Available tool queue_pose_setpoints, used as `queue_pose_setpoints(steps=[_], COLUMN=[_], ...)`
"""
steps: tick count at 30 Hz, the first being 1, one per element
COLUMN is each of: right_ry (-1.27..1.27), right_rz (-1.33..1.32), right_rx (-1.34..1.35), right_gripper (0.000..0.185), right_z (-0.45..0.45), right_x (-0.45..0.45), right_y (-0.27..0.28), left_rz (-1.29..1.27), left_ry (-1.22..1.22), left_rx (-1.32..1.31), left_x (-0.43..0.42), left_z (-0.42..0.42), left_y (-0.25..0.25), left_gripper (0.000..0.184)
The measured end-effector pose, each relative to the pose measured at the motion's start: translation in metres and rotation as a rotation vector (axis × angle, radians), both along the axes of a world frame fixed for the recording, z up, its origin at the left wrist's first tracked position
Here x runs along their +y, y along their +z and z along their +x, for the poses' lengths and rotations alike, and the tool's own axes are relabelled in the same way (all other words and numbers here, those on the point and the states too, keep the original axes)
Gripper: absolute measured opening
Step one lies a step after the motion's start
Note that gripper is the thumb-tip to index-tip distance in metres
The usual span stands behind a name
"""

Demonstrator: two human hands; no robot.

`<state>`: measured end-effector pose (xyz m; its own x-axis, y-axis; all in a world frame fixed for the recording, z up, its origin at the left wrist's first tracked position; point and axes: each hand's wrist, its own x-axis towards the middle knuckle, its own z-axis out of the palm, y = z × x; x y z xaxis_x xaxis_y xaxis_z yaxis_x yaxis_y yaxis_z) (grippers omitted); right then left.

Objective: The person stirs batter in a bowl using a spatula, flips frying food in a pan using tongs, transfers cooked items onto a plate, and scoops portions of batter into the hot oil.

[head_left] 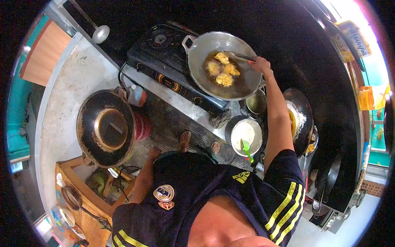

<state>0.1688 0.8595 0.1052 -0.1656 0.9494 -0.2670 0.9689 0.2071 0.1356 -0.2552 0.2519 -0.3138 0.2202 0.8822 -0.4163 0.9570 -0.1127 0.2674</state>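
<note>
My right hand is closed around the handle of metal tongs, reaching over the rim of a large wok. The tips of the tongs are at the uppermost of several golden fried pieces, which sit in hot-looking oil at the bottom of the wok. The wok stands on the right burner of a black gas stove. My left hand hangs low by my left side, apart from the stove; its fingers are too small and unclear to make out.
Right of my feet stands a pot of pale batter with a green spatula, beside a smaller pot. A dark pan is further right. At left are a blackened wok and a wooden table. A ladle hangs at upper left.
</note>
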Motion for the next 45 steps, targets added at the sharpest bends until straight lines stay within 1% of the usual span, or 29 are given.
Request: queue_pose_setpoints(steps=[1, 3, 4, 5, 7, 8, 9, 10, 13, 14, 15, 16, 17, 18, 19, 22, 23, 25, 28, 30, 31, 34, 37, 38, 40, 43, 45], right_ry=[0.001, 0.109, 0.163, 0.162, 0.252, 0.298, 0.328, 0.358, 0.437, 0.459, 0.490, 0.447, 0.403, 0.358, 0.363, 0.377, 0.398, 0.445, 0.464, 0.469, 0.471, 0.427, 0.428, 0.443, 0.473, 0.479, 0.457], right_rz=[0.012, 0.109, 0.157, 0.193, 0.249, 0.278, 0.264, 0.252, 0.236, 0.236, 0.294, 0.247, 0.203, 0.157, 0.151, 0.197, 0.233, 0.305, 0.413, 0.461, 0.485, 0.492, 0.505, 0.517, 0.542, 0.562, 0.558], right_rx=[0.008, -0.113, -0.173, -0.170, -0.136, -0.119, -0.128, -0.136, -0.134, -0.129, -0.162, -0.190, -0.217, -0.242, -0.207, -0.205, -0.204, -0.201, -0.171, -0.205, -0.221, -0.190, -0.164, -0.167, -0.174, -0.131, -0.112], right_gripper=[0.044, 0.043, 0.042, 0.041, 0.041, 0.042, 0.042, 0.043, 0.048, 0.049, 0.052, 0.052, 0.052, 0.052, 0.050, 0.047, 0.047, 0.047, 0.049, 0.051, 0.052, 0.054, 0.052, 0.051, 0.048, 0.045, 0.045], right_z=[-0.001, 0.000, 0.000, -0.007, -0.004, -0.002, -0.003, -0.003, 0.006, 0.010, 0.017, 0.020, 0.023, 0.025, 0.027, 0.026, 0.025, 0.021, 0.016, 0.017, 0.019, 0.015, 0.018, 0.021, 0.024, 0.020, 0.016], right_x=[-0.003, -0.009, -0.011, -0.025, -0.047, -0.059, -0.075, -0.095, -0.134, -0.142, -0.148, -0.151, -0.154, -0.157, -0.159, -0.168, -0.173, -0.181, -0.189, -0.186, -0.184, -0.182, -0.176, -0.171, -0.162, -0.156, -0.159], right_y=[-0.004, -0.003, 0.000, 0.018, 0.036, 0.044, 0.055, 0.067, 0.069, 0.064, 0.054, 0.048, 0.043, 0.039, 0.038, 0.043, 0.046, 0.051, 0.042, 0.028, 0.022, 0.018, 0.014, 0.010, 0.001, -0.002, 0.010], left_rz=[-0.083, -0.031, -0.074, -0.192, -0.370, -0.397, -0.425, -0.450, -0.263, -0.336, -0.410, -0.484, -0.322, -0.233, -0.185, -0.261, -0.266, -0.267, -0.179, -0.183, -0.329, -0.267, -0.352, -0.398, -0.492, -0.409, -0.354], left_ry=[-0.039, -0.139, -0.030, 0.211, 0.775, 0.807, 0.868, 0.872, 0.683, 0.729, 0.773, 0.815, 0.537, 0.377, 0.307, 0.513, 0.524, 0.523, 0.331, 0.360, 0.555, 0.741, 0.722, 0.711, 0.686, 0.839, 0.749], left_rx=[0.088, 0.106, 0.022, -0.108, -0.376, -0.394, -0.416, -0.421, -0.307, -0.340, -0.373, -0.405, -0.358, -0.312, -0.283, -0.300, -0.301, -0.296, -0.250, -0.296, -0.356, -0.245, -0.258, -0.254, -0.248, -0.439, -0.305], left_x=[0.006, 0.012, 0.015, 0.019, 0.032, 0.037, 0.040, 0.041, 0.026, 0.029, 0.034, 0.039, 0.036, 0.033, 0.034, 0.038, 0.038, 0.038, 0.031, 0.030, 0.028, 0.030, 0.038, 0.043, 0.054, 0.040, 0.038], left_z=[0.000, -0.001, 0.000, 0.001, 0.009, 0.010, 0.011, 0.013, 0.007, 0.007, 0.007, 0.007, 0.005, 0.002, 0.002, 0.004, 0.005, 0.004, -0.003, -0.006, -0.006, 0.003, 0.001, 0.002, 0.007, 0.005, 0.002], left_y=[0.008, 0.001, 0.002, 0.013, 0.056, 0.072, 0.076, 0.080, 0.024, 0.030, 0.044, 0.052, 0.030, 0.015, 0.007, 0.014, 0.013, 0.011, -0.008, -0.008, -0.008, 0.038, 0.027, 0.040, 0.081, 0.060, 0.042], left_gripper=[0.021, 0.023, 0.024, 0.025, 0.026, 0.027, 0.028, 0.028, 0.027, 0.028, 0.029, 0.030, 0.030, 0.030, 0.030, 0.030, 0.031, 0.031, 0.032, 0.033, 0.033, 0.032, 0.034, 0.033, 0.033, 0.034, 0.034])
